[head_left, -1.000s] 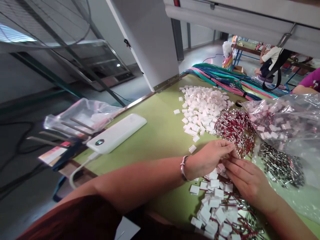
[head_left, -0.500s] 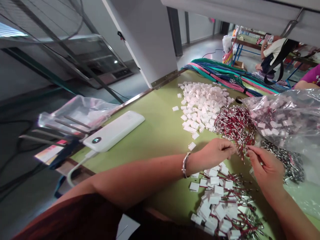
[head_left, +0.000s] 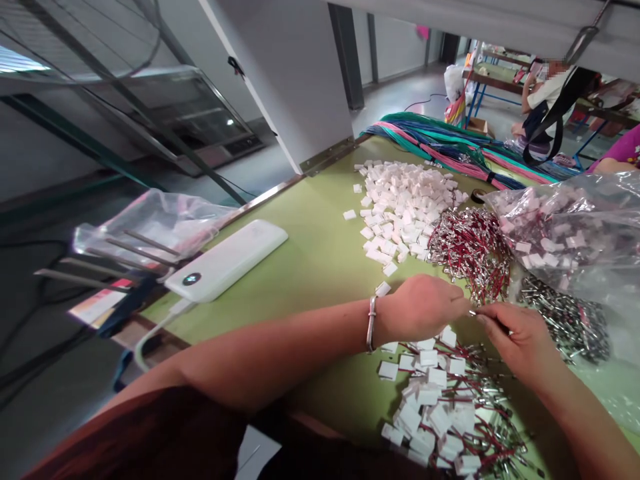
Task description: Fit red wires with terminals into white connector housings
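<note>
My left hand [head_left: 427,308], with a silver bracelet at its wrist, is closed with its fingertips pinched; whatever lies in them is hidden. Facing it, my right hand [head_left: 517,337] pinches a short wire, whose silver metal terminal [head_left: 473,313] shows between the two hands. Just behind them lies a heap of short red wires [head_left: 467,247] with metal ends. Loose white plastic connector housings [head_left: 405,200] are piled beyond and to the left of it. Below my hands is a group of white housings with red wires attached [head_left: 437,407].
A clear plastic bag [head_left: 600,220] with wired housings lies at right, beside dark metal-ended pieces [head_left: 565,320] under plastic. Bundled blue, green and pink cables [head_left: 450,150] line the far edge. A white power bank [head_left: 227,260] sits at left. A person [head_left: 545,100] sits at a distant table.
My hands have come away from the red wire heap and moved slightly toward me and left. A metal terminal now shows between my fingertips.
</note>
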`<act>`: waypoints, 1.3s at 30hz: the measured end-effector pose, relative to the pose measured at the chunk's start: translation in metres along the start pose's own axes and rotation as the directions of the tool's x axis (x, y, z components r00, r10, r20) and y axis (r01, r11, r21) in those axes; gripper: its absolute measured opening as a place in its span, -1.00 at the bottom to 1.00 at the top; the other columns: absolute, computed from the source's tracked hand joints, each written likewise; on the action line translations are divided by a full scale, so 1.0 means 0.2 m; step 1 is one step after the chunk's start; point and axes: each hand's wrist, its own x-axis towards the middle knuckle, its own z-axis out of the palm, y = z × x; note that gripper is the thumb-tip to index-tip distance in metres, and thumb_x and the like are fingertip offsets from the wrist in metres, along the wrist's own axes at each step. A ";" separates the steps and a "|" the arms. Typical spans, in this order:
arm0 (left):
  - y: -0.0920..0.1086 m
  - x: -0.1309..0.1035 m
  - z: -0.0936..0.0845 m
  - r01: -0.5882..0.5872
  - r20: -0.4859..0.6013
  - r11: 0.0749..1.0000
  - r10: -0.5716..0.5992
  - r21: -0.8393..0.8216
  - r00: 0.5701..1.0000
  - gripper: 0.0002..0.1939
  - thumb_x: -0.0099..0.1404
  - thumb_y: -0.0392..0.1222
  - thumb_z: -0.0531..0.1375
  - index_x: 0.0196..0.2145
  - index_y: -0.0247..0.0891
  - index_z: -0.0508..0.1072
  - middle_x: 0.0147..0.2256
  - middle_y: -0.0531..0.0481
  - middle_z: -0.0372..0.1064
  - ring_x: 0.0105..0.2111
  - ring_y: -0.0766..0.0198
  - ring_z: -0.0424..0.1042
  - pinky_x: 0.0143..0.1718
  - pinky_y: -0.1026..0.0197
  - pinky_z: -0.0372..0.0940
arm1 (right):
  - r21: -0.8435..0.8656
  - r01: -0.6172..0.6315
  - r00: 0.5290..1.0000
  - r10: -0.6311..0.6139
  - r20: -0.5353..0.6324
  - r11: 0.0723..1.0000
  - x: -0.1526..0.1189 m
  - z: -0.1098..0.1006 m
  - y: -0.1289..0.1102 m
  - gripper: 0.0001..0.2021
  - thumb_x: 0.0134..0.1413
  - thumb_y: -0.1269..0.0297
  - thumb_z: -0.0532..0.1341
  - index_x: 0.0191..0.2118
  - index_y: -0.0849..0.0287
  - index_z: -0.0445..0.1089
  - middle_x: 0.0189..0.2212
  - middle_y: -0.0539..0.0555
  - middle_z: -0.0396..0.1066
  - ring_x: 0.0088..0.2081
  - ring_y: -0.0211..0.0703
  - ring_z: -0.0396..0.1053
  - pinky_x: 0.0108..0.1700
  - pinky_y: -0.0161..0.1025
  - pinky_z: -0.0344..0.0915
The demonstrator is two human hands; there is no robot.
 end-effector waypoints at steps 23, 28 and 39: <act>-0.10 0.04 -0.07 0.218 -0.111 0.820 -0.321 -0.529 0.941 -0.63 0.21 0.02 0.24 -0.12 -0.28 0.48 -0.29 -0.09 0.46 -0.35 0.24 0.37 -0.27 0.22 0.25 | -0.362 0.041 0.992 -0.081 -0.096 0.931 -0.03 0.07 0.06 -0.72 0.27 0.35 0.02 -0.16 0.20 0.48 -0.32 0.15 0.56 -0.35 -0.09 0.50 -0.29 -0.20 0.39; -0.16 0.03 0.00 0.299 0.035 0.939 -0.297 -0.172 0.954 -0.86 0.22 -0.22 0.20 -0.26 -0.27 0.50 -0.30 -0.12 0.42 -0.31 0.18 0.35 -0.27 0.18 0.21 | -0.289 -0.159 0.987 0.149 -0.057 0.944 -0.03 0.05 0.12 -0.75 0.24 0.17 0.09 -0.24 0.08 0.52 -0.41 0.00 0.58 -0.48 -0.13 0.50 -0.44 -0.23 0.36; -0.17 0.04 0.01 0.382 0.227 0.277 -0.460 -0.882 0.859 -0.74 0.21 -0.06 0.21 -0.25 -0.32 0.50 -0.59 0.04 0.38 -0.58 0.38 0.36 -0.53 0.31 0.17 | -0.160 -0.070 0.976 0.035 -0.214 0.985 -0.02 0.05 0.07 -0.79 0.21 0.22 0.14 -0.37 0.14 0.47 -0.45 0.05 0.51 -0.40 -0.16 0.44 -0.31 -0.24 0.33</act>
